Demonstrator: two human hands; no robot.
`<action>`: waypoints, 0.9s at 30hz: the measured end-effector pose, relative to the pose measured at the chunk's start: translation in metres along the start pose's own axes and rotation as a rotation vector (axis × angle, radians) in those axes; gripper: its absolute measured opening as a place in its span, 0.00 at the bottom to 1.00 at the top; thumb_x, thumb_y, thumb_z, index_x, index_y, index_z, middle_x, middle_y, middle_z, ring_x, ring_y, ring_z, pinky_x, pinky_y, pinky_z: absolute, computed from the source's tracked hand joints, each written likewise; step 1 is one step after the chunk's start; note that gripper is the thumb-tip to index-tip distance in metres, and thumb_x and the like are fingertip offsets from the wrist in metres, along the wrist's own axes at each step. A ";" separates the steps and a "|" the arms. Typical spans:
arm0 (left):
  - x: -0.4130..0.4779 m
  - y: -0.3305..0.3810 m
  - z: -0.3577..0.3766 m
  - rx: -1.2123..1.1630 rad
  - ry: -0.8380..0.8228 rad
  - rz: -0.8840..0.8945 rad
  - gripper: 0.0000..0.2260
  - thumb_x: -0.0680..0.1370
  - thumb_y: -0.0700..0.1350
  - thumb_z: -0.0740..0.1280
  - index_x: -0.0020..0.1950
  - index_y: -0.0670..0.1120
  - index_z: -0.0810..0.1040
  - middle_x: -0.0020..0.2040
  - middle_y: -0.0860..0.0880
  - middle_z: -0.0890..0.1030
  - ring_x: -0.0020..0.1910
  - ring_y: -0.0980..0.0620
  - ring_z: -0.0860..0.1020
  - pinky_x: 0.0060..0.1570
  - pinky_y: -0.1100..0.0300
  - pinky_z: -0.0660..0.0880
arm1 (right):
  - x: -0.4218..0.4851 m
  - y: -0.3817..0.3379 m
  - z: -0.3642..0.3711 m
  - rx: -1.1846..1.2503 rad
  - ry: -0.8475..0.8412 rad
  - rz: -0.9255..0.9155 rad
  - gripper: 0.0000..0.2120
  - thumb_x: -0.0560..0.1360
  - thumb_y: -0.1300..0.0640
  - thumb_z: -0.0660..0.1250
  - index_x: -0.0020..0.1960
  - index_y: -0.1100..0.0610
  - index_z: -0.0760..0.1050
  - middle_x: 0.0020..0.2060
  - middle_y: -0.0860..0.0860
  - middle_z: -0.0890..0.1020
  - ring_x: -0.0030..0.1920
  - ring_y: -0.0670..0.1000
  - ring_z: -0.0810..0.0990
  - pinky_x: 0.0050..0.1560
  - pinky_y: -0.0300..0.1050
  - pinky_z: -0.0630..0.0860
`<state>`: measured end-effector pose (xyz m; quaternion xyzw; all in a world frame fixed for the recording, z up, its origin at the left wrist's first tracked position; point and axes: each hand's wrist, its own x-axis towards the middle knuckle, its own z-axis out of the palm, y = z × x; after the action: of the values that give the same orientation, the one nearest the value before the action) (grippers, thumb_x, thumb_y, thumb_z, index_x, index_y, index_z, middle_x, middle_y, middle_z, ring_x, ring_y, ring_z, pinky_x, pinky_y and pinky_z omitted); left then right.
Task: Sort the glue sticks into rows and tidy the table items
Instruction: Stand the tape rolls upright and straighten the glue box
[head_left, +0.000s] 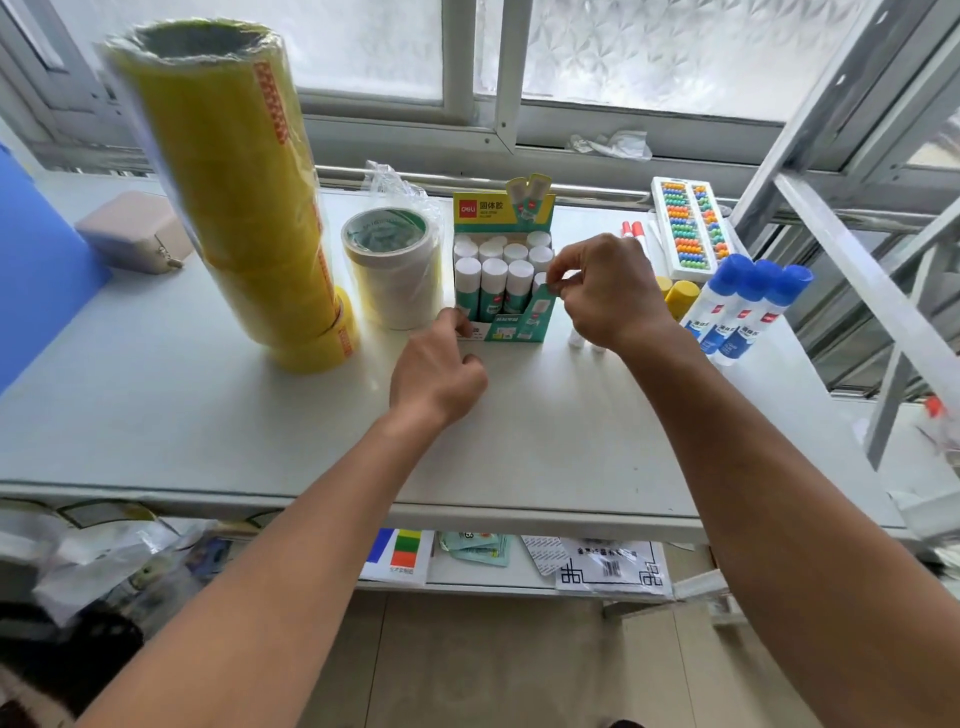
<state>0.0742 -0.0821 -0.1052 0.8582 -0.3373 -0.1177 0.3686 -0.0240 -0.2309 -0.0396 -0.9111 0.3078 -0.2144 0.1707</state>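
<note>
- Both forearms reach in from the bottom of the view, nearest the camera, toward a green display box (511, 317) at the middle of the white table (571, 441).
- Right hand (608, 291): thumb and forefinger are pinched together at the box's right front corner. They seem to grip the cardboard edge or a stick's cap there; I cannot tell which.
- Left hand (441, 374): fingers curl loosely, and their tips rest at the box's lower left corner, probably to steady it. They hold nothing I can make out.
- Glue sticks (493, 278) stand upright in the box with white caps up, packed in about 3 rows. The front right slot sits behind the right hand, so it may be the one being filled.
- 2 loose white sticks (576, 340) lie on the table just right of the box, partly under the right wrist, likely next to go in.
- Farther out, a white tape roll (395, 270) and a tall yellow tape stack (244, 197) stand left of the box.
- Blue-capped glue bottles (743, 306) and a bead abacus (691, 228) lie to the right, not yet tidied.
</note>
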 end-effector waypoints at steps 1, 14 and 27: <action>-0.003 -0.001 0.002 0.003 0.003 0.012 0.15 0.73 0.41 0.64 0.60 0.47 0.72 0.49 0.46 0.79 0.47 0.45 0.76 0.44 0.57 0.71 | -0.002 0.001 -0.002 -0.002 0.000 0.007 0.08 0.71 0.66 0.70 0.45 0.56 0.85 0.46 0.56 0.86 0.45 0.55 0.84 0.49 0.48 0.81; 0.005 0.006 -0.031 0.214 0.566 0.261 0.18 0.72 0.42 0.68 0.61 0.44 0.71 0.59 0.44 0.76 0.51 0.40 0.78 0.40 0.49 0.78 | -0.016 -0.009 -0.020 -0.005 0.033 -0.006 0.12 0.71 0.58 0.76 0.53 0.56 0.82 0.52 0.55 0.85 0.50 0.55 0.83 0.51 0.40 0.68; 0.059 -0.001 -0.068 0.479 0.142 0.161 0.12 0.81 0.49 0.61 0.57 0.42 0.75 0.56 0.40 0.77 0.55 0.36 0.76 0.49 0.49 0.73 | -0.016 -0.014 -0.015 0.005 0.070 -0.016 0.14 0.70 0.58 0.76 0.55 0.58 0.82 0.53 0.56 0.85 0.48 0.54 0.84 0.55 0.46 0.77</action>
<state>0.1492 -0.0827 -0.0553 0.8975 -0.3961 0.0555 0.1856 -0.0363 -0.2135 -0.0251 -0.9051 0.3059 -0.2480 0.1603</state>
